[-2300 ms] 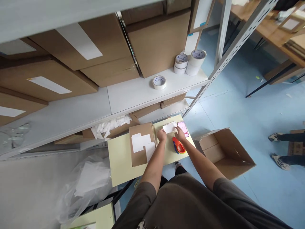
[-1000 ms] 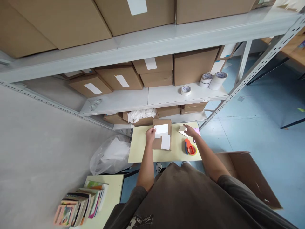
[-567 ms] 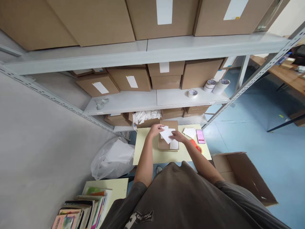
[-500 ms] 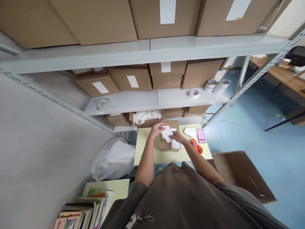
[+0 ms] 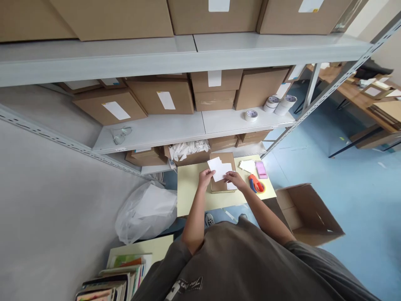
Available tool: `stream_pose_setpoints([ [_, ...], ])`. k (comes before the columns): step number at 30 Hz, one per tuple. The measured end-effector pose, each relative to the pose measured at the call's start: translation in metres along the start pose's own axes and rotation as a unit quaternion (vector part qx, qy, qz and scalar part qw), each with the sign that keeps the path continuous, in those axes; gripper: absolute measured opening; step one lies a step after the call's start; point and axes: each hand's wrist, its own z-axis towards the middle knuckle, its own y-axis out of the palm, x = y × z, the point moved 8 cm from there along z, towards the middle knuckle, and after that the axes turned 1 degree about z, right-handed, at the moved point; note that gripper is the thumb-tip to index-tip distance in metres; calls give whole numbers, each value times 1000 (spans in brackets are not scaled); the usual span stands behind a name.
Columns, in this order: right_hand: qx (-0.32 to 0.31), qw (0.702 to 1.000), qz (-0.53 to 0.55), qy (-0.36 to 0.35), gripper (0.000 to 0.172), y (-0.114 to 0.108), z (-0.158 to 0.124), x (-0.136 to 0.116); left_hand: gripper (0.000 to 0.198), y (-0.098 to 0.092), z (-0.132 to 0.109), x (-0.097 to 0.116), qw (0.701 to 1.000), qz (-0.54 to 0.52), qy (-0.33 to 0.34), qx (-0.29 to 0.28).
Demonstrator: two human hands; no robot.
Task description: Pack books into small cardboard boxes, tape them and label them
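Note:
White cards are held overlapping above a small cardboard box. My left hand pinches the left card near its lower left edge. From the right, my right hand has its fingers closed on the lower right part of the cards. A white label shows on the box just under my right hand. The box lies on a pale yellow table. To its right are more white cards, a pink stack and a red tape dispenser.
Metal shelving with cardboard boxes stands in front, with tape rolls on the middle shelf. An open carton sits on the floor at right. At left are a plastic bag and stacked books.
My left hand has shifted from the upper left side of the cards down to their lower left edge. The cards are now spread wider apart. The camera view has also moved.

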Motion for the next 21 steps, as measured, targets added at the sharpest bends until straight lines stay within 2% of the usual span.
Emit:
stream_pose_setpoints([
  [4,-24,1000,-10,-18,48,-24,-19,-14,50,10,0,21,999,19,17,19],
  [10,-31,999,20,-38,43,-52,-33,-29,52,43,-14,42,999,13,33,23],
  [15,-48,997,37,-55,45,-65,-38,-35,54,63,-26,51,999,-5,37,29],
  [21,-70,991,79,-81,43,-74,-47,-46,52,77,-31,54,998,-13,40,47],
])
